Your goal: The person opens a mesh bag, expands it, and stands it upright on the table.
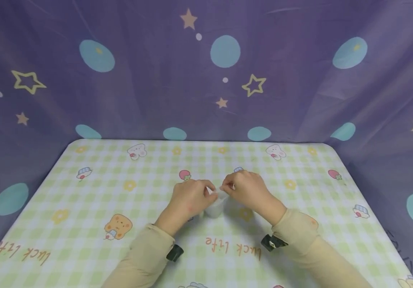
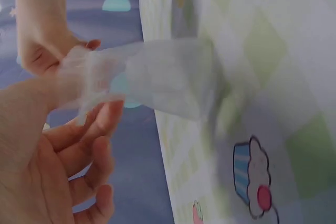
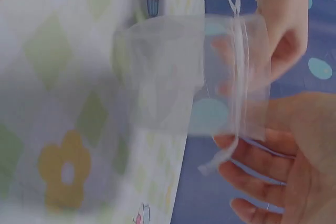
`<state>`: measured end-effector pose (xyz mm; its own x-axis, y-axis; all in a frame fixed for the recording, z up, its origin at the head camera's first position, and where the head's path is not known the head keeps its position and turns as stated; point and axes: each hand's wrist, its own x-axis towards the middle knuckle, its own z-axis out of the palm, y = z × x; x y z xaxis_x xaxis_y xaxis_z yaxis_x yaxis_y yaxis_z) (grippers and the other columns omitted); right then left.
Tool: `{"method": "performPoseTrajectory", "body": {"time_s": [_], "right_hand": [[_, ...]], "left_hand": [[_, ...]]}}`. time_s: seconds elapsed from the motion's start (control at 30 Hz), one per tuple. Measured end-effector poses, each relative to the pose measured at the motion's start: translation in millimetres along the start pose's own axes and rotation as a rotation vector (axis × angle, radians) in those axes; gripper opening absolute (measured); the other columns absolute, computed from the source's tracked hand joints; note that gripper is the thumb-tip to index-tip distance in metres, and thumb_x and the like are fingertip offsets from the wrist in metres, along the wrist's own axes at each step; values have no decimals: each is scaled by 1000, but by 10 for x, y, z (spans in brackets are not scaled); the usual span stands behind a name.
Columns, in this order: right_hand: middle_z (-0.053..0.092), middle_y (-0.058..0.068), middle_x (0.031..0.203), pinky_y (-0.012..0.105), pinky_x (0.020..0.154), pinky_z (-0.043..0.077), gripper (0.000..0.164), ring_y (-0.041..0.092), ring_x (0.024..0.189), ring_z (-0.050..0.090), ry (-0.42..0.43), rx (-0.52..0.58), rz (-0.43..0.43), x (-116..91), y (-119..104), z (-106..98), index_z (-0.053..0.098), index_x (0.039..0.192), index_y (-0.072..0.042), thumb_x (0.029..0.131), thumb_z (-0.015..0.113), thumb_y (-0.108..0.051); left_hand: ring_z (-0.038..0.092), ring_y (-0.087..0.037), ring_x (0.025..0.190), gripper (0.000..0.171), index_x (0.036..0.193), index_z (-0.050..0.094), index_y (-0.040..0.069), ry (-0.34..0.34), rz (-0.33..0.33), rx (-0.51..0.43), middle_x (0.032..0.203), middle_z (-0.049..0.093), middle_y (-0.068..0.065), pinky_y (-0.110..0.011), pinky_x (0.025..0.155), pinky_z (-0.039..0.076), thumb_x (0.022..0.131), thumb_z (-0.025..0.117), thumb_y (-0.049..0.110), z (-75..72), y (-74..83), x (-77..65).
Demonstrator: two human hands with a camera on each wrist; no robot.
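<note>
A sheer white drawstring pouch (image 1: 214, 209) hangs just above or against the table, mouth upward, between both hands. My left hand (image 1: 192, 197) pinches the left side of its top edge between thumb and index finger. On the opposite side, my right hand (image 1: 251, 191) pinches the rim likewise. The white drawstring (image 3: 239, 77) runs across the neck, with a loop hanging out at each side in the right wrist view. Through the mesh a pale, whitish shape (image 3: 170, 59) shows; what it is, I cannot tell. The other fingers of each hand are loosely bent.
A green-and-white checked tablecloth (image 1: 66, 248) with printed cartoon figures covers the table. Behind and at the sides hangs a purple curtain (image 1: 138, 92) with stars and teal spots. Dark straps or devices (image 1: 274, 242) sit at both wrists below the beige sleeves.
</note>
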<state>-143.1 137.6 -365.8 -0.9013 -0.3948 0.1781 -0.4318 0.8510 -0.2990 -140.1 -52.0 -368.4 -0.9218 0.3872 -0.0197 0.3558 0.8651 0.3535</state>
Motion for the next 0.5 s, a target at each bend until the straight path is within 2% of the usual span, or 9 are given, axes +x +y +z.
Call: {"method": "performPoseTrajectory", "body": {"time_s": [0.2,0.3,0.4,0.5], "right_hand": [[70,-3,86,29,55,49,22,14,68,61,162,-17,100,-82,-110,34,77,94,-15,82,82,-32],[70,-3,83,29,51,46,30,13,61,58,221,-30,154,-126,-149,37,74,95,-15,80,83,-39],[66,-5,74,28,47,42,36,9,53,51,207,0,201,-144,-177,42,70,97,-13,81,81,-44],[62,-8,68,28,46,41,38,7,50,49,131,59,255,-139,-186,56,67,101,-11,83,80,-42]], "left_hand": [[59,-9,59,22,109,74,22,51,-40,15,76,69,14,-31,54,47,94,64,34,35,39,10],[55,-11,54,22,110,74,20,103,-70,-6,72,66,12,-31,51,45,94,61,29,35,65,-15],[52,-11,51,21,108,75,20,169,-102,-47,73,67,10,-30,49,43,94,60,26,42,92,-41],[53,-10,53,18,105,75,20,232,-109,-101,77,70,9,-30,50,44,93,63,24,62,107,-45]]}}
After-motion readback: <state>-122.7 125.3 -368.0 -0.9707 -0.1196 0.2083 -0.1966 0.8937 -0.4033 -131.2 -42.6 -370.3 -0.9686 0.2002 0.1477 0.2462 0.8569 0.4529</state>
